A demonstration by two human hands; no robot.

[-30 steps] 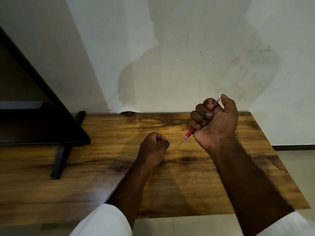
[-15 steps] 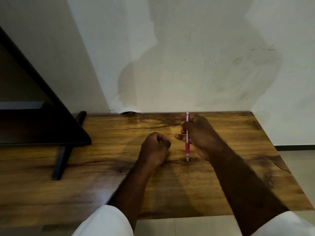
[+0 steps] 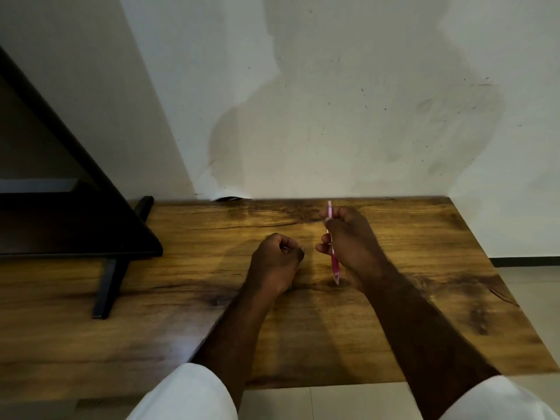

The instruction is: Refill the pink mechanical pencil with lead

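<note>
The single view comes from a wide-angle camera worn on the person's head, facing forward and down across the wooden table [image 3: 424, 253] toward the white wall [image 3: 333, 101] behind it. It sits close over the work (white sleeves [image 3: 188, 392] show at the bottom corners), so the left hand [image 3: 277, 262] and right hand [image 3: 348, 241] fall near the middle of the frame, just below centre.

Black stand leg [image 3: 104, 286] blocks table [image 3: 439, 253] L side; wall [image 3: 333, 116] shuts rear; R end passable.

pink mechanical pencil [image 3: 334, 262] | slim, translucent | near upright, tip down | tip close to wooden table [image 3: 439, 253]
</note>
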